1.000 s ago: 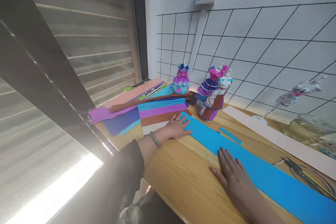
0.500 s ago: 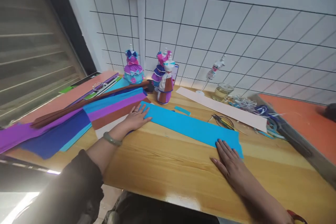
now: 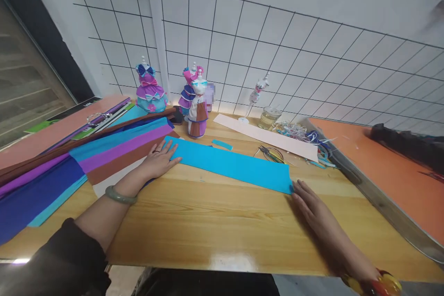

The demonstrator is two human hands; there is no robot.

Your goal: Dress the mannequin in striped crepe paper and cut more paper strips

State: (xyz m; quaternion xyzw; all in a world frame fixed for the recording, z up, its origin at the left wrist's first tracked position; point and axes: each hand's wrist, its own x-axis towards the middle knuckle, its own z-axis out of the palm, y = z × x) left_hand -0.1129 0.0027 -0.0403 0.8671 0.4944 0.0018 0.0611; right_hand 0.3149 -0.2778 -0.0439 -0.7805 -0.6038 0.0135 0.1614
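Observation:
A long bright blue strip (image 3: 229,162), paper or thin cloth, lies flat across the wooden table. My left hand (image 3: 157,161) rests on its left end, fingers spread, with a ring and a green bangle showing. At the strip's near right corner is my right hand (image 3: 312,206), thumb and fingers drawn together around the corner. A small blue offcut (image 3: 222,144) lies just behind the strip. Green-handled pliers (image 3: 272,153) are on the table behind its right end.
Layered coloured sheets (image 3: 121,152) cover the left side. Small dress forms (image 3: 197,111) stand at the back, with a bare-based one (image 3: 258,90) farther right. A pale pink strip (image 3: 267,137), a glass jar (image 3: 269,117) and tangled ribbons (image 3: 298,133) lie beyond. An orange board (image 3: 381,171) is at right.
My right hand has slid from lying flat on the strip to its near right corner, where the fingers have closed. My left hand stays on the left end. The view has shifted right.

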